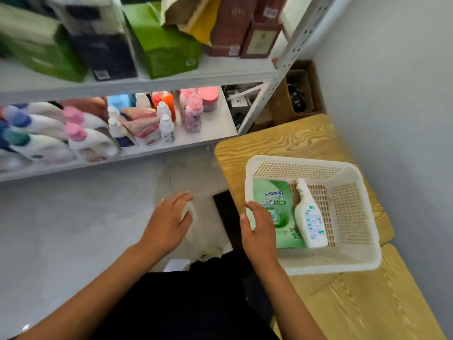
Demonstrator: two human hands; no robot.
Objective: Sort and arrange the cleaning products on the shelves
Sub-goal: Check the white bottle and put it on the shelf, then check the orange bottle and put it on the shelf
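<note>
Curling my left hand around a small pale, blurred object, I hold it out over the grey floor, fingers wrapped over its top; what it is I cannot tell. My right hand hovers at the near left corner of the white perforated plastic basket, fingers loosely spread and relaxed, holding nothing, its fingertips just over the edge of the green flat refill pouch printed "seaways".

That pouch lies flat in the left half of the basket, directly under and ahead of my right fingers. Just beside it to the right lies a white plastic spray bottle with a pale label, on its side, nozzle pointing away from me, touching the pouch's edge. The basket sits on a light wood-grain tabletop, next to a pale grey wall.

To my left stands a white metal shelving unit. Its lower shelf holds white detergent bottles with pink, blue and green caps lying in rows, small upright white bottles, pink patterned bottles and a pink-lidded jar. The upper shelf carries green cartons, a dark blue box and dark red boxes. An open brown cardboard box sits on the floor beyond the table.
</note>
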